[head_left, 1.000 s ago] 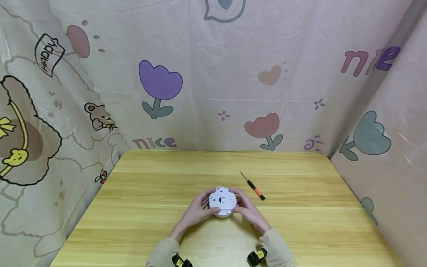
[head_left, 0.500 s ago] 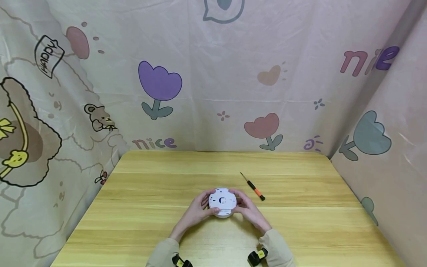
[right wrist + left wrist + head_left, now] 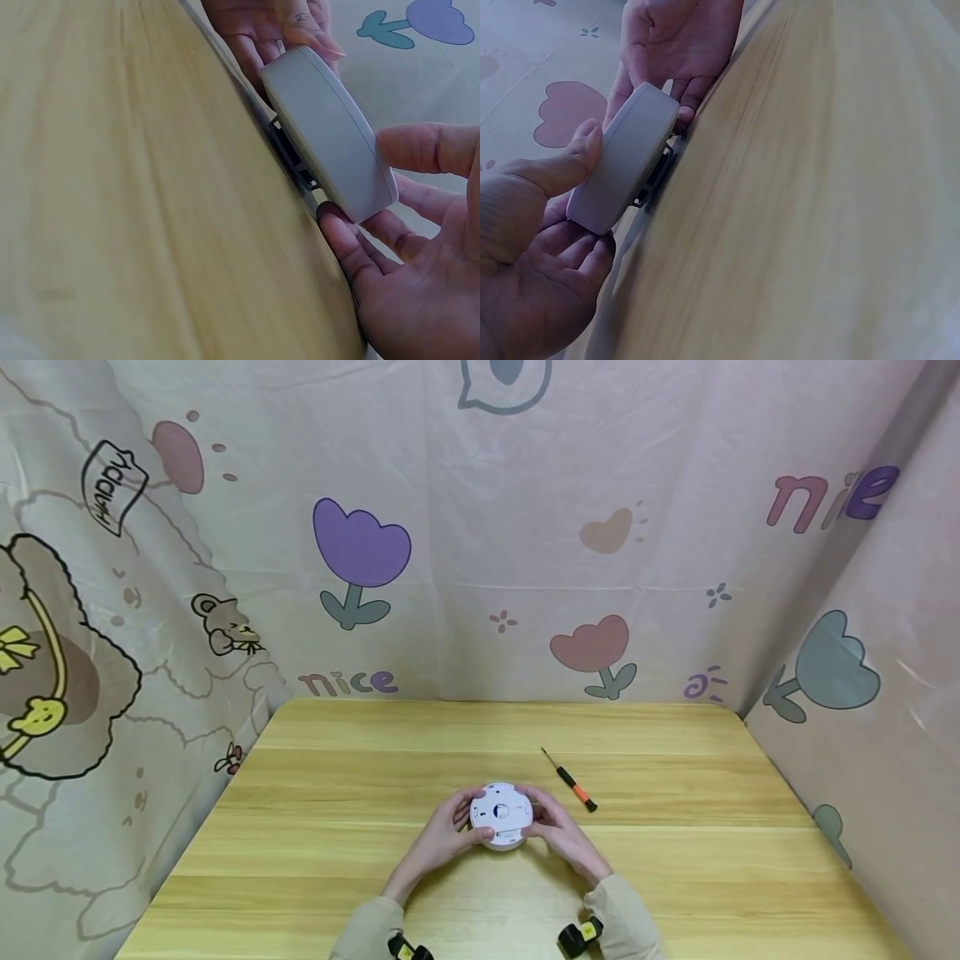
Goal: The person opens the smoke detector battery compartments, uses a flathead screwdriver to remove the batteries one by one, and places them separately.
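Observation:
A round white smoke detector (image 3: 501, 814), with its flat marked back facing up, sits between both hands in the head view. My left hand (image 3: 444, 835) grips its left edge, thumb on the near rim and fingers around the side. On the opposite edge, my right hand (image 3: 564, 837) holds it the same way. Both wrist views show the thick pale side of the detector (image 3: 626, 161), with a dark slotted part on its underside, close over the table. Fingertips of each hand curl beneath its lower edge.
A small screwdriver (image 3: 576, 787) with a black and orange handle lies on the wooden table (image 3: 337, 802), beyond the right hand. Patterned curtains (image 3: 480, 527) hang behind the table and along both sides. Each sleeve carries a black wrist camera (image 3: 579, 937).

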A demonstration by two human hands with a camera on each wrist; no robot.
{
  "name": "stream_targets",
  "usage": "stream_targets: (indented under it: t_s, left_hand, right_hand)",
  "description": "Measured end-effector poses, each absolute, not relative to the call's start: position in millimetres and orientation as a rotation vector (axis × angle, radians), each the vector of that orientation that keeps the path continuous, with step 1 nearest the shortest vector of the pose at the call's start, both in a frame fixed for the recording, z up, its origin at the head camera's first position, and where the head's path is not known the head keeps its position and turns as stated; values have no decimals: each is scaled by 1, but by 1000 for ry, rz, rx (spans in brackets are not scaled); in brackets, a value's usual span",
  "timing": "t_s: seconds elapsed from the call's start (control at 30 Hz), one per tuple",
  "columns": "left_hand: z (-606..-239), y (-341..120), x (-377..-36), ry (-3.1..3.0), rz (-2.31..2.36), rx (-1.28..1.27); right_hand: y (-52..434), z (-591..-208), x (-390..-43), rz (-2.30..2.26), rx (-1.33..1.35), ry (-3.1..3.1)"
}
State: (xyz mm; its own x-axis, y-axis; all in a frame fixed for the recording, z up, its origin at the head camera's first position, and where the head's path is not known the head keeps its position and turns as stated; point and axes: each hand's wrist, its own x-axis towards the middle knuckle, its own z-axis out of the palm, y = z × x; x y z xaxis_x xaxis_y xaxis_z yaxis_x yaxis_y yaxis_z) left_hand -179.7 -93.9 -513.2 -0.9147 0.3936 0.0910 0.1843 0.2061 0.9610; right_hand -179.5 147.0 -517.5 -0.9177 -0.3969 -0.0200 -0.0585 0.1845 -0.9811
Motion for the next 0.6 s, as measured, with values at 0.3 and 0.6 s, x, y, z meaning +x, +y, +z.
stream_targets:
  t_s: [0.3, 0.6]
  left_hand:
    - [-513, -95, -181, 2287, 1782, 569]
    - [-513, -98, -182, 2279, 1756, 609]
  right_hand:
    - [146, -517, -180, -1797, -432, 2175]
    - [147, -517, -178, -1797, -463, 2188]
